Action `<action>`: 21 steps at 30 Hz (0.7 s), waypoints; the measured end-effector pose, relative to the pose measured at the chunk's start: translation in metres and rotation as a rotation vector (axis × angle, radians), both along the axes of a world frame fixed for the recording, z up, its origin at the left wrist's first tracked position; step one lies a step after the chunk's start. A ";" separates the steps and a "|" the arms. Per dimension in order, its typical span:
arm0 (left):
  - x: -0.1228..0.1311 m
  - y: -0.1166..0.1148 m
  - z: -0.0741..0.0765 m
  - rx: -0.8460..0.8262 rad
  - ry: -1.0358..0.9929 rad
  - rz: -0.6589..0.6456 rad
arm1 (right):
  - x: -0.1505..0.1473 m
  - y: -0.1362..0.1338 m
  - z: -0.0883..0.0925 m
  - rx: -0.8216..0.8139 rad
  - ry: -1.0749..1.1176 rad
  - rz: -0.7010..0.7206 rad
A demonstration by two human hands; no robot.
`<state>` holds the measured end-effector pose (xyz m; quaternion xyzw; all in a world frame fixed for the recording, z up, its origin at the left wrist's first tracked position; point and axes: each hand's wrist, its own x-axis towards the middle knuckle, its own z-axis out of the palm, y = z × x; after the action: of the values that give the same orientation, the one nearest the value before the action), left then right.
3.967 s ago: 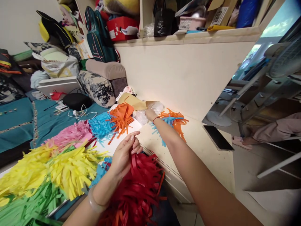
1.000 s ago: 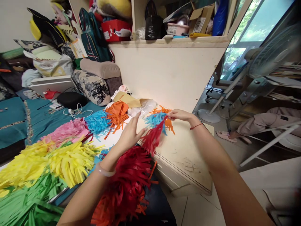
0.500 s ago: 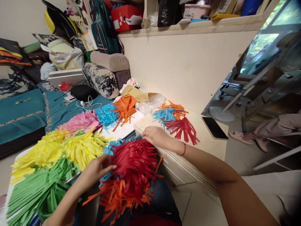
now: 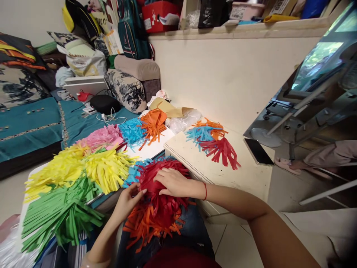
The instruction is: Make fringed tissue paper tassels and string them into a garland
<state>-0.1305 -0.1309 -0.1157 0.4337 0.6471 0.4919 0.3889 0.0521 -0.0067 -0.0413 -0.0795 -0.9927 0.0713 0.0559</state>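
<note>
A thick bundle of red fringed paper strips (image 4: 170, 208) lies over my lap, on top of orange strips (image 4: 145, 227) and blue strips (image 4: 132, 175). At its left edge, the fingers and thumb of my left hand (image 4: 128, 199) close on some red strips. My right hand (image 4: 174, 183) rests on top of the red bundle, its fingers loosely bent and the thumb apart. Strips partly hide the fingertips of both hands. Left of the bundle are a yellow tassel (image 4: 107, 167) and green fringed strips (image 4: 61, 212) on a white board (image 4: 26, 219).
Pink (image 4: 102, 139), blue (image 4: 132, 130) and orange tassels (image 4: 153, 123) lie farther back on the board. A cream cabinet top (image 4: 184, 149) carries another red tassel (image 4: 223, 150), more blue and orange ones, and a phone (image 4: 259, 152). A person's leg (image 4: 320, 156) shows at right.
My right hand has moved from the bundle's far edge down and onto its top. My left hand has closed on its left side. The view has shifted slightly.
</note>
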 end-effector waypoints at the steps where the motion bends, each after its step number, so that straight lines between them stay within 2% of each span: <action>1: 0.001 0.001 0.001 -0.002 -0.011 0.009 | 0.001 0.000 0.000 -0.003 -0.010 -0.014; 11: 0.001 0.002 0.005 -0.017 -0.051 0.024 | -0.002 0.015 -0.015 -0.110 -0.006 -0.069; 16: 0.001 0.003 0.002 -0.008 -0.055 0.044 | -0.004 0.014 -0.011 -0.074 -0.003 -0.087; 21: 0.004 0.004 0.001 0.022 -0.022 0.040 | -0.008 0.006 -0.007 0.037 0.037 -0.071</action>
<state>-0.1262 -0.1266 -0.1144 0.4193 0.6459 0.5114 0.3814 0.0441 -0.0010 -0.0485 -0.1121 -0.9892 0.0524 0.0784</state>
